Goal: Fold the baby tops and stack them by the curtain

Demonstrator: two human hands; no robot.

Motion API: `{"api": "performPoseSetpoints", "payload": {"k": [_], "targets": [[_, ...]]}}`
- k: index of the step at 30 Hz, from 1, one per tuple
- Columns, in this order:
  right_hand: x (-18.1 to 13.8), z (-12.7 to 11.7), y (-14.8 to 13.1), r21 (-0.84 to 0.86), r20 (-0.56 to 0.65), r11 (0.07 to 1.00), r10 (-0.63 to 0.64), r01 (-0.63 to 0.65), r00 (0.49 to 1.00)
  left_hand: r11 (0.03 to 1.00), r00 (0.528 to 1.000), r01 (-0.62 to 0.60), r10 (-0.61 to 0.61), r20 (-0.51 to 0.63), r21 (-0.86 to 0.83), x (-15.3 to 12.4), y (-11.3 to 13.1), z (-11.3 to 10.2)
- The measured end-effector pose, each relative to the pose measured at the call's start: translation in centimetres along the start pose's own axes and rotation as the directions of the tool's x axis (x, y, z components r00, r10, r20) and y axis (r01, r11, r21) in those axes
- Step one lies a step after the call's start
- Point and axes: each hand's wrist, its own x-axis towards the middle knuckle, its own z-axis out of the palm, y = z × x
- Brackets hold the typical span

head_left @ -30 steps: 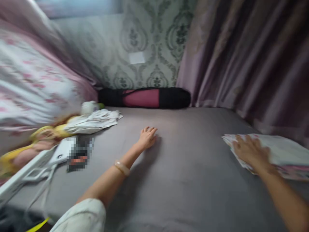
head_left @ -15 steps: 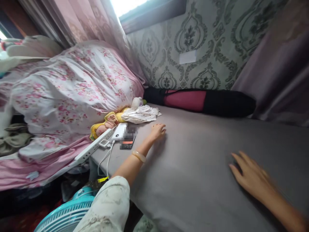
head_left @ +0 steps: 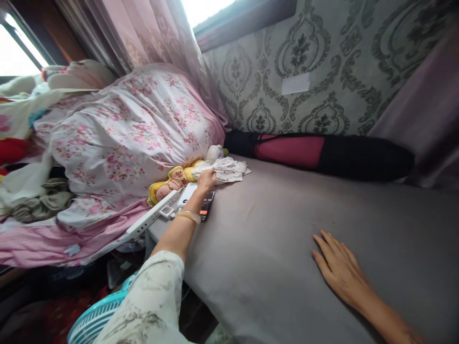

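Left hand [head_left: 207,180] moved to white cloth [head_left: 231,167], curled on it; right hand [head_left: 339,267] splayed.

You look from your own head, forward and slanting down across the grey cover [head_left: 268,248] to the long bag [head_left: 289,151] and the patterned wall [head_left: 265,91] behind it; the lens is near your forearms [head_left: 380,306], well apart from that bag.

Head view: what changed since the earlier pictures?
The left hand moved left to the white cloth, curled there; grip unclear. The right hand came off the folded fabric, now spread over the grey sheet. The black-and-pink roll stayed put.
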Motion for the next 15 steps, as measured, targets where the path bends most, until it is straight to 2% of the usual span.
{"api": "performPoseSetpoints", "payload": {"k": [7,15], "targets": [[-0.1,0.1,-0.3,-0.034,-0.005,0.999,-0.009,0.009,1.000,0.984,0.989,0.145,-0.142,-0.038,0.102,2.6,-3.7,-1.4],[-0.2,-0.2,-0.6,-0.050,0.001,0.999,0.004,-0.004,1.000,0.963,0.979,0.201,-0.203,-0.012,0.177,3.8,-4.1,-0.7]]}}
